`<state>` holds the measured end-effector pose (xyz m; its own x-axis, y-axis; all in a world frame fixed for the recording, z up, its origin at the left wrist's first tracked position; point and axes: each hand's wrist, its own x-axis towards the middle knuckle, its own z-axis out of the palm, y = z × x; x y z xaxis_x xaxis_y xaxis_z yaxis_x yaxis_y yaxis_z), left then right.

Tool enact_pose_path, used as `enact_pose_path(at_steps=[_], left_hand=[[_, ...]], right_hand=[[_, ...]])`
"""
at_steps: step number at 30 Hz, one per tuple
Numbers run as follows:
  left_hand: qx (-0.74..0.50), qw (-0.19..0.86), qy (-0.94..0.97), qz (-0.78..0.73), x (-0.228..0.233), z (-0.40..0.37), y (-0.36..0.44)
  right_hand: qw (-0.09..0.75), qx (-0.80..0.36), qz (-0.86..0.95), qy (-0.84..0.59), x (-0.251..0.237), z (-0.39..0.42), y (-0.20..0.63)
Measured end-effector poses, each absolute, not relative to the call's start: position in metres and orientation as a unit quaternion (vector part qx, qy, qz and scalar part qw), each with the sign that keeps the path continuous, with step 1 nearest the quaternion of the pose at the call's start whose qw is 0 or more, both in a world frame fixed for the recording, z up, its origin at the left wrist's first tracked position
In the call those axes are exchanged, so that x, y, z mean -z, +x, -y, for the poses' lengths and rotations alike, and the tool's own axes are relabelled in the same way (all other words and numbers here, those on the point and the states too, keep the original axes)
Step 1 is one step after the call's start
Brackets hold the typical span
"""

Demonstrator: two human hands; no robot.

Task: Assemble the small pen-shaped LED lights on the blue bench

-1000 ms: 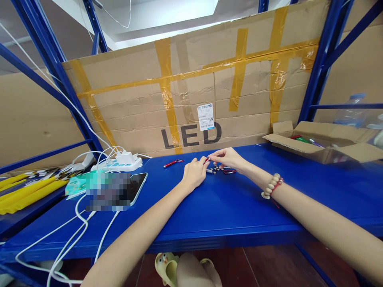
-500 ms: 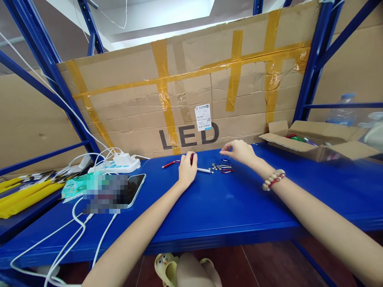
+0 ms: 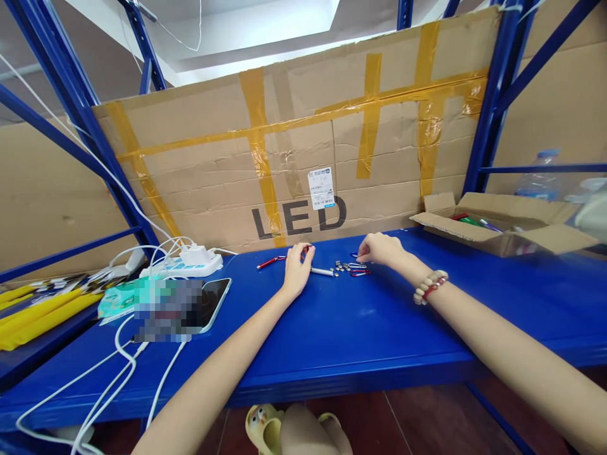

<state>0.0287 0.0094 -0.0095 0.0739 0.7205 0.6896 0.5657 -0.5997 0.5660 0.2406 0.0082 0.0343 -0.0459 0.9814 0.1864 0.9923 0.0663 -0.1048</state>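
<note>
My left hand [image 3: 296,273] rests near the back of the tabletop, its fingers curled around a dark red piece [image 3: 309,247] that is mostly hidden. Under its right side a silver tube [image 3: 323,272] sticks out. To its left lies a slim red tube [image 3: 269,262] with a clip-like end. Several small round silver pieces [image 3: 338,268] are scattered between my hands. Beside them are a silver carabiner [image 3: 356,265] and a red carabiner [image 3: 359,273]. The pinched fingertips of my right hand [image 3: 383,249] cover part of a blue carabiner [image 3: 353,254].
At the right stands an open cardboard box [image 3: 497,243] with coloured items inside. A white power strip [image 3: 208,264], cables and a phone [image 3: 214,304] take up the left of the blue table [image 3: 351,341]. A large cardboard sheet [image 3: 203,183] closes off the back.
My right hand has moved left and down, and its fingertips now meet the blue carabiner. My left hand stays in place, with its fingers slightly shifted over the dark red piece.
</note>
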Motion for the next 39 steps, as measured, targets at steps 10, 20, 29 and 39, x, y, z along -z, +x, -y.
enact_pose_path(at_steps=[10,20,29,39], left_hand=[[-0.478,0.040,0.765,-0.430,0.0088,-0.0076,0.0314],[-0.259,-0.009,0.913,-0.316,0.0072,-0.0009,0.0333],[-0.236,0.002,0.912,-0.334,0.0082,-0.0033,0.0324],[-0.232,-0.015,0.915,-0.329,0.0088,-0.0036,0.0331]], right_hand=[[0.086,0.049,0.719,-0.688,-0.0293,-0.0117,0.2423],[0.078,0.049,0.708,-0.700,-0.0330,-0.0066,0.2382],[0.107,0.065,0.724,-0.679,-0.0324,-0.0067,0.2376],[0.169,0.086,0.746,-0.639,-0.0314,-0.0090,0.2357]])
